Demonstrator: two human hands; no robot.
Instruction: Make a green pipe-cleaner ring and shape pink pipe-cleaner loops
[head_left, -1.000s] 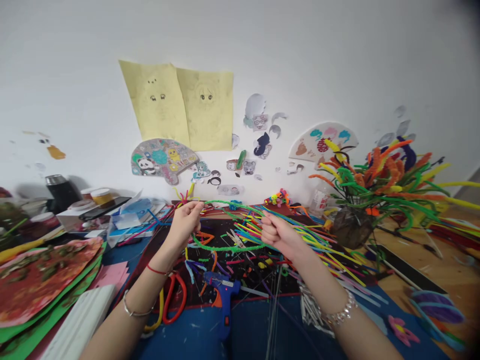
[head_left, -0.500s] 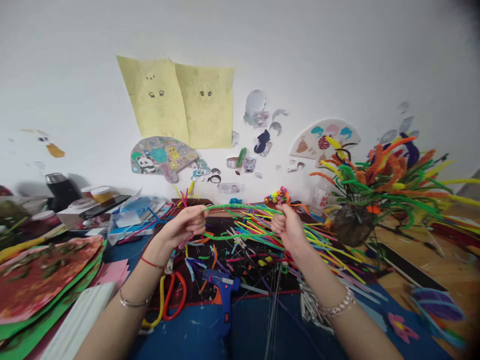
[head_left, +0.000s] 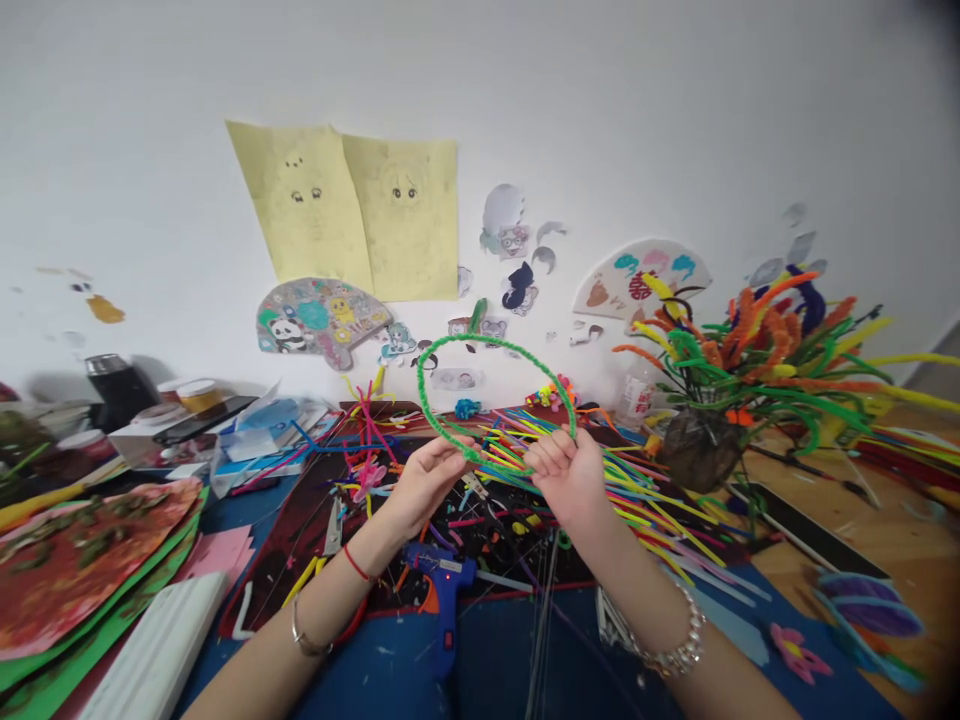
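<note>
The left hand (head_left: 433, 484) pinches the lower edge of a green pipe-cleaner ring (head_left: 480, 338) between thumb and fingertips; the right hand (head_left: 571, 478) is curled in a fist around its lower right side. Both forearms reach in from the bottom edge, where they are cut off, holding the ring upright above the bench (head_left: 360, 680). The left forearm partly hides the scissors (head_left: 334, 528). Below the hands lies a blue glue gun (head_left: 445, 605), its pale label too small to read. Beyond, a wall fan (head_left: 686, 268) bears a red 囍.
</note>
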